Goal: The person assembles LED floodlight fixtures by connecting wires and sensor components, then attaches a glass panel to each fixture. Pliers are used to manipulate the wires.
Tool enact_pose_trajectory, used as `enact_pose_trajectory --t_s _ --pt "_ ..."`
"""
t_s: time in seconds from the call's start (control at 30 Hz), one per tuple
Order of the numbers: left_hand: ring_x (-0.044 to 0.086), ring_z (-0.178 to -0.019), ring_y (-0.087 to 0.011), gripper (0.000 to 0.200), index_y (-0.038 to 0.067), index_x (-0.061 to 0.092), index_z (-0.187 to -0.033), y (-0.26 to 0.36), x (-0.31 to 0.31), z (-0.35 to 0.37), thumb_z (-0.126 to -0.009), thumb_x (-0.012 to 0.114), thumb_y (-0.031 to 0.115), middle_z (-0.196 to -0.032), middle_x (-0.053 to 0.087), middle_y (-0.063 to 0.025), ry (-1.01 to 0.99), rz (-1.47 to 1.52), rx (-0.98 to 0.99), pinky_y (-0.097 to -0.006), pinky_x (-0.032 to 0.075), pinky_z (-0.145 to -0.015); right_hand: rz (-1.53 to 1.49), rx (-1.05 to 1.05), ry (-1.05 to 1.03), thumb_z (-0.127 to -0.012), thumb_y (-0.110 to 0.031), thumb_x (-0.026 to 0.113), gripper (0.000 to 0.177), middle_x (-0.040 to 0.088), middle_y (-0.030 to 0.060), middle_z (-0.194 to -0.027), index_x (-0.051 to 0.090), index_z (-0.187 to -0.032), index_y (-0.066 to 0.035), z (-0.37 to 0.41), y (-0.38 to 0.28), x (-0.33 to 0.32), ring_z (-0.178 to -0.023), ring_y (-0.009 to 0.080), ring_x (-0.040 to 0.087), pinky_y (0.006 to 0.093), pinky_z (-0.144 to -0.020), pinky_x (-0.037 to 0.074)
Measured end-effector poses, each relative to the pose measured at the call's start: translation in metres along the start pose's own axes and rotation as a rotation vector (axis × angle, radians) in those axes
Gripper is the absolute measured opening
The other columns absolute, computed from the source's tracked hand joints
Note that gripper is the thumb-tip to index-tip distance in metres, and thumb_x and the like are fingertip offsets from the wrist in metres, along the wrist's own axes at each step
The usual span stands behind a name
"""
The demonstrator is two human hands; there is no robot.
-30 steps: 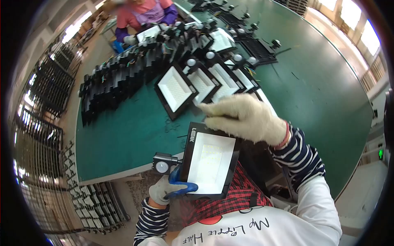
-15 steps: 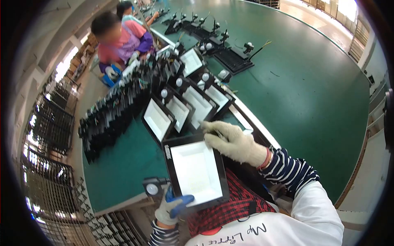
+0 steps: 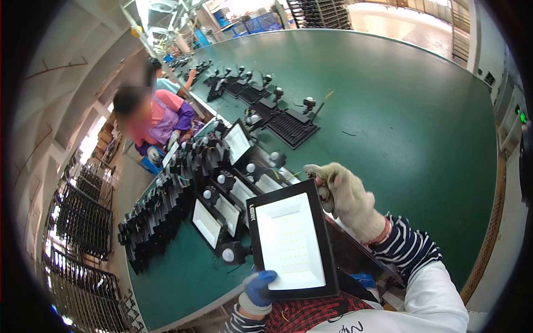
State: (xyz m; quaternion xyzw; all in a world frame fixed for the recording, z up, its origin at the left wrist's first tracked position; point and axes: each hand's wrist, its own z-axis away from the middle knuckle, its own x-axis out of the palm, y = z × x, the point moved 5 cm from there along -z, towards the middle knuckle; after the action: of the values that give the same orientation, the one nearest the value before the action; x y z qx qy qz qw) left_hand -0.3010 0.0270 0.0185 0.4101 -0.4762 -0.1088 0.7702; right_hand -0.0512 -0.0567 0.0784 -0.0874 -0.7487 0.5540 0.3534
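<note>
My left hand point(image 3: 257, 289), in a white glove with blue fingertips, grips an LED floodlight point(image 3: 291, 244) by its lower left edge, thumb on the front. The floodlight has a black frame and a white face with rows of LEDs, tilted up toward me. A black motion sensor with a white dome point(image 3: 229, 255) sticks out at its left. My right hand point(image 3: 350, 202), in a pale glove with greyed fingertips, is beside the floodlight's upper right corner. Its fingers are curled in; whatever they may hold is hidden.
Several finished-looking floodlights point(image 3: 206, 223) stand on the green table point(image 3: 172, 294) behind the held one. A long row of black housings point(image 3: 161, 213) lies left of them. Finned black housings with sensors point(image 3: 291, 126) lie across the bench. Two co-workers point(image 3: 158, 119) sit at the far left.
The floodlight has moved right and up in view with my left hand. My right hand has shifted from over its top edge to its upper right corner. The camera view has also turned.
</note>
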Motion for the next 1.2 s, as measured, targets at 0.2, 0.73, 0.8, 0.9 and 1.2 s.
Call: enact_pose_trajectory --t_s 0.2,0.73,0.8,0.9,1.2 --pt "0.061 -0.121 -0.0374 0.076 0.002 0.038 -0.151 -0.025 0.019 -0.026 -0.084 0.059 0.031 -0.141 0.054 -0.0217 -0.189 0.508 -0.117 -0.0571 0.056 -0.094 0.480 0.031 0.000 -0.102 -0.036 0.056 0.038 0.068 0.0116 -0.088 0.069 -0.108 -0.001 -0.010 -0.038 -0.026 -0.081 0.0162 0.066 0.0307 -0.072 0.055" --pt "0.072 -0.089 -0.0336 0.064 -0.005 0.047 -0.138 -0.014 0.029 -0.049 -0.084 0.061 0.026 -0.116 0.066 -0.0250 0.148 0.217 -0.091 -0.0411 0.064 -0.066 0.360 0.111 -0.286 -0.089 -0.027 0.074 0.032 0.070 0.0085 -0.090 0.065 -0.103 0.000 0.025 -0.010 -0.032 -0.079 0.0135 0.065 0.0302 -0.071 0.053" --pt "0.071 -0.080 -0.0263 0.038 0.002 0.059 -0.122 -0.013 0.031 -0.050 -0.091 0.059 0.024 -0.098 0.069 -0.0150 0.288 0.002 -0.059 -0.0361 0.061 -0.060 0.315 -0.001 -0.115 -0.078 -0.021 0.084 0.045 0.070 0.0102 -0.099 0.063 -0.111 0.001 0.016 -0.009 -0.047 -0.084 0.0140 0.065 0.0295 -0.074 0.054" --pt "0.067 -0.090 -0.0199 0.032 0.004 0.064 -0.122 -0.021 0.033 -0.071 -0.102 0.055 0.027 -0.110 0.065 -0.0083 0.027 -0.388 0.071 -0.0344 0.055 -0.069 0.686 -0.266 -0.194 -0.065 -0.030 0.093 0.075 0.067 0.0073 -0.104 0.060 -0.127 -0.005 0.027 -0.040 -0.038 -0.086 0.0158 0.069 0.0292 -0.072 0.054" --pt "0.066 -0.101 -0.0193 0.044 0.007 0.049 -0.143 -0.041 0.070 -0.122 -0.105 0.051 0.029 -0.127 0.060 -0.0060 -0.188 -0.266 -0.227 -0.0342 0.058 -0.082 1.555 -0.630 -0.156 -0.068 -0.033 0.081 0.052 0.071 0.0014 -0.087 0.069 -0.113 -0.011 0.033 -0.043 -0.045 -0.069 0.0204 0.069 0.0317 -0.058 0.054"
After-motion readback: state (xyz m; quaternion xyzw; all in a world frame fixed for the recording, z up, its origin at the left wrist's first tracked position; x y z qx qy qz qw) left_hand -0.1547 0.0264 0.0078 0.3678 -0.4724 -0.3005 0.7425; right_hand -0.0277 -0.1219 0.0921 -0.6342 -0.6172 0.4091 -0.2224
